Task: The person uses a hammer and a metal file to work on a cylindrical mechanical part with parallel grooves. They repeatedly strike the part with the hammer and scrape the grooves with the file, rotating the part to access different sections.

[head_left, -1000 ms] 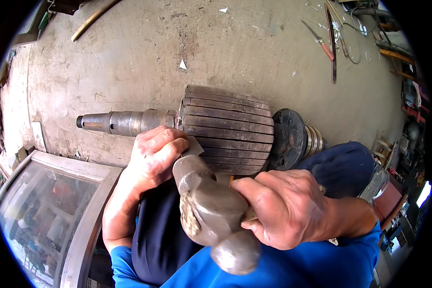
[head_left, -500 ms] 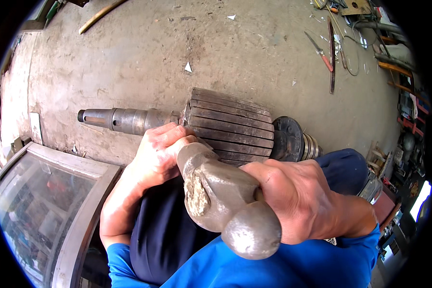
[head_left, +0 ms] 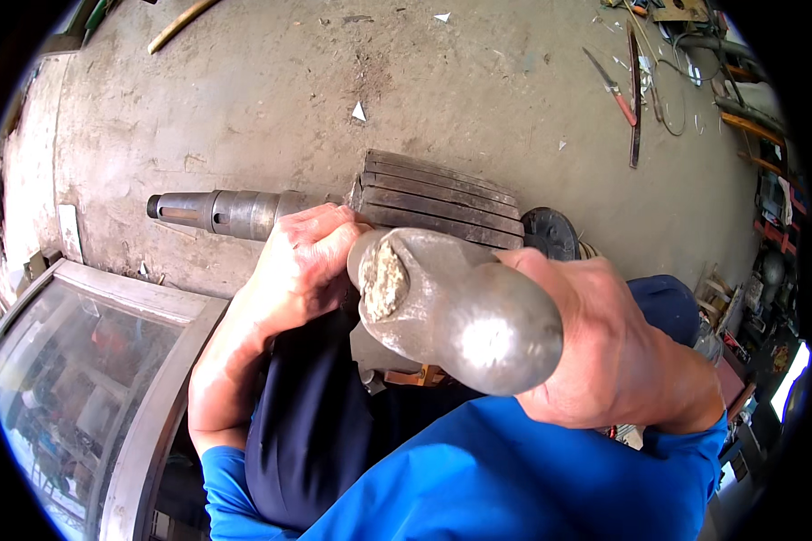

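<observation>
A large steel ball-peen hammer head [head_left: 442, 307], pitted on one side, fills the middle of the view, close to the camera. My right hand [head_left: 595, 338] is closed on its handle, which is mostly hidden behind the head. Beyond it lies a dark, grooved cylindrical rotor [head_left: 433, 194] with a stepped steel shaft [head_left: 239, 213] to the left and a black disc [head_left: 550, 233] at its right end. My left hand [head_left: 307, 261] is closed at the rotor's left end, beside the shaft; the hammer head hides whatever its fingertips hold.
A wooden-framed glass panel [head_left: 81, 379] stands at lower left. On the concrete floor [head_left: 460, 90] are a wooden stick [head_left: 179, 24], a red-handled knife [head_left: 622, 104], a dark strip [head_left: 633, 126] and scraps. Clutter lines the right side. My dark-clad knee [head_left: 663, 307] is beside the rotor.
My right hand and the hammer have risen toward the camera and higher in the picture. The thin metal piece seen at my left fingertips one second ago is now hidden.
</observation>
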Demonstrator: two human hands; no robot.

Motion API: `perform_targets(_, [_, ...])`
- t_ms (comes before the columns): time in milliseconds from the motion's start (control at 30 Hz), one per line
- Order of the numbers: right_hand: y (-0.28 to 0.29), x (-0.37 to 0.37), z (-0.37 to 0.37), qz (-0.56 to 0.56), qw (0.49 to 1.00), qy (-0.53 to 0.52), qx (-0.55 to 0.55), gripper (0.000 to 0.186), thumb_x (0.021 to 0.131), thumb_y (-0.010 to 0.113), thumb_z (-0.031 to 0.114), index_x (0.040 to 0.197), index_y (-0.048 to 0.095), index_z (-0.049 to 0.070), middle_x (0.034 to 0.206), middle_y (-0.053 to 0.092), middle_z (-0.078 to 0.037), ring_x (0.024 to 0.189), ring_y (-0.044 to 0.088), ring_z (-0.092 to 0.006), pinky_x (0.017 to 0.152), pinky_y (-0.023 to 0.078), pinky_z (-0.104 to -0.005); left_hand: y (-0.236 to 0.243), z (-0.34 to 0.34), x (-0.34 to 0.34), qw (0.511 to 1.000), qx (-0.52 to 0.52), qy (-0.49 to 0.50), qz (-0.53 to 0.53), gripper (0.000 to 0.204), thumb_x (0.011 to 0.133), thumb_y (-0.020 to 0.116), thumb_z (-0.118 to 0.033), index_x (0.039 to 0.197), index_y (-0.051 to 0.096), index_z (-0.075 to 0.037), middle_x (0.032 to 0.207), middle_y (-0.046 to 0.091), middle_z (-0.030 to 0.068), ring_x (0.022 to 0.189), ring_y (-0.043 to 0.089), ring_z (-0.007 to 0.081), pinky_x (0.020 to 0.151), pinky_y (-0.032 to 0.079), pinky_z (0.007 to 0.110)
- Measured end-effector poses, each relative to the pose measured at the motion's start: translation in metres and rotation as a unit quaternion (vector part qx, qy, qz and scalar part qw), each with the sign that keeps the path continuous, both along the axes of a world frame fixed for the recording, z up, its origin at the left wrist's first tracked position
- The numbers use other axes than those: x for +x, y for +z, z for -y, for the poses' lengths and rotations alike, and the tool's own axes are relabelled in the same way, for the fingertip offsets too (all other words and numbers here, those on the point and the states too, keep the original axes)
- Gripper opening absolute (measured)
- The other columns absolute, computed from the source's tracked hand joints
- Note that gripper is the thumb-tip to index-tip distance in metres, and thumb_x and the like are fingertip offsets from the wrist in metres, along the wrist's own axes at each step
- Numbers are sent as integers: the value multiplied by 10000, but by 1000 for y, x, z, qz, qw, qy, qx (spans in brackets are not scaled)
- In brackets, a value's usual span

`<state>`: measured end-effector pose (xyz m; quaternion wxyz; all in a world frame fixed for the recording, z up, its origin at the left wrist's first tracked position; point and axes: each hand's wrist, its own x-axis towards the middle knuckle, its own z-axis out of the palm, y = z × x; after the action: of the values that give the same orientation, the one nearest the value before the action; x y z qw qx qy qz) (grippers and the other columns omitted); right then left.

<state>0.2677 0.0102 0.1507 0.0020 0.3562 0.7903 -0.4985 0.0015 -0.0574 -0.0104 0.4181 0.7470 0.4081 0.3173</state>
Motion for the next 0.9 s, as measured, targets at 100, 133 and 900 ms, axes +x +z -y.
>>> perform_targets(100, [-19, 6, 7, -14, 998, -50, -39, 352, 969, 758, 63, 1282, 683, -82, 1115, 757, -204, 1045, 763, -353, 924, 596, -439, 3, 5, -4, 999, 36, 18, -17, 321, 646, 737, 74, 943, 645, -7, 900, 661, 135, 804, 676, 384, 678, 557, 467])
perform_targets(133, [-23, 11, 11, -41, 995, -81, -36, 348, 1000, 735, 89, 1300, 682, -80, 1166, 747, -204, 1082, 746, -344, 952, 579, -429, 4, 5, -5, 998, 53, 25, -21, 319, 643, 731, 85, 936, 641, -5, 894, 657, 137, 802, 674, 385, 676, 556, 467])
perform_targets(900, [-68, 35, 110, -139, 984, -101, 52, 424, 878, 843, 168, 1181, 654, -59, 803, 704, -140, 641, 739, -287, 549, 593, -375, 8, 7, -6, 990, 122, -60, -29, 313, 771, 817, -137, 1004, 675, 15, 1009, 758, 163, 854, 773, 328, 707, 641, 414])
